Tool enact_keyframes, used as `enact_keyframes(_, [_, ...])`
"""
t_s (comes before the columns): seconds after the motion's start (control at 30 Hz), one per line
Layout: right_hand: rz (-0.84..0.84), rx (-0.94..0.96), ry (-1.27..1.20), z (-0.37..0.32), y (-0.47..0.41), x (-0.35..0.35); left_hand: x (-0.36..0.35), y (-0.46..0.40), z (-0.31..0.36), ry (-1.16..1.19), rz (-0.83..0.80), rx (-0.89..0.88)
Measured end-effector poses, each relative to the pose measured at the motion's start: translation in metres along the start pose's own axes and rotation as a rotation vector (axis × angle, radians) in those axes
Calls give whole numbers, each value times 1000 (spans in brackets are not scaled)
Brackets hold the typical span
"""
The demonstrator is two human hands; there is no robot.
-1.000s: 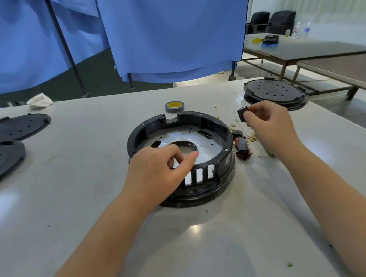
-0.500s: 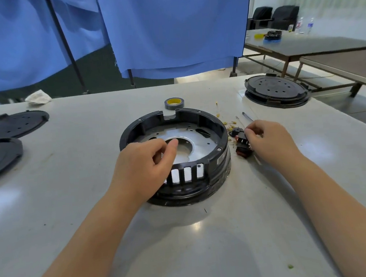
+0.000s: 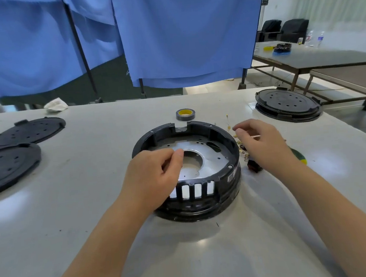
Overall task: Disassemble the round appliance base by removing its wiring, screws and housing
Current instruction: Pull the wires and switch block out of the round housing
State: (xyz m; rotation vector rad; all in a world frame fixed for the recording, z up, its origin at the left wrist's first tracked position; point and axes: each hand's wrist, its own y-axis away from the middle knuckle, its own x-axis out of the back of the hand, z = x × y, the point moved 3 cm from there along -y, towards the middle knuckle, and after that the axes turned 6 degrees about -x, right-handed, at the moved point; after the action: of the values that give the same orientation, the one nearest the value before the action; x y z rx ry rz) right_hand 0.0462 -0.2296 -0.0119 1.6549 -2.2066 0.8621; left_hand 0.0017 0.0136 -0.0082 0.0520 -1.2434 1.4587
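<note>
Pale grey worktable [image 3: 52,229], blue curtains [image 3: 181,33] behind, a second bench off to the right. The round base [image 3: 187,171] sits mid-table right in front of me, open side up: black ring housing, bare metal plate [image 3: 210,158] with a central hole inside, no wiring visible within. My left hand [image 3: 152,179] rests on the near-left rim, fingers curled, thumb tip meeting forefinger over the plate; whether anything small is pinched there I cannot tell. My right hand [image 3: 261,144] hovers just beside the right wall, fingers loosely bent over the scattered screws [image 3: 241,149] and a small dark part [image 3: 253,166]; it appears to hold nothing, though that is not certain. Tape roll [image 3: 185,114] just behind the base; loose black covers [image 3: 8,164] far left, another stacked base [image 3: 287,103] far right. Judgement: rim screws look the likely next job. Steady the ring with the left hand and keep removed screws in one pile, well off the edge.
</note>
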Motion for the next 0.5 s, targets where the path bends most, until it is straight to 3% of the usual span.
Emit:
enact_keyframes(0.1, [-107,-111,-42,-9,-10,-15,6,-5,-12,45,133,110])
enact_keyframes(0.17, [-184,-213,-47,-10,-15,-26,7,-6,-26,56,168,290])
enact_keyframes(0.27, [-251,-323,-33,-8,-16,-36,3,-1,-48,362,107,692])
enact_keyframes(0.33, [-251,-357,-52,-6,-15,-38,-2,2,-52,599,60,867])
enact_keyframes(0.5, [-162,-321,-142,-4,-10,-35,-3,0,-61,721,37,869])
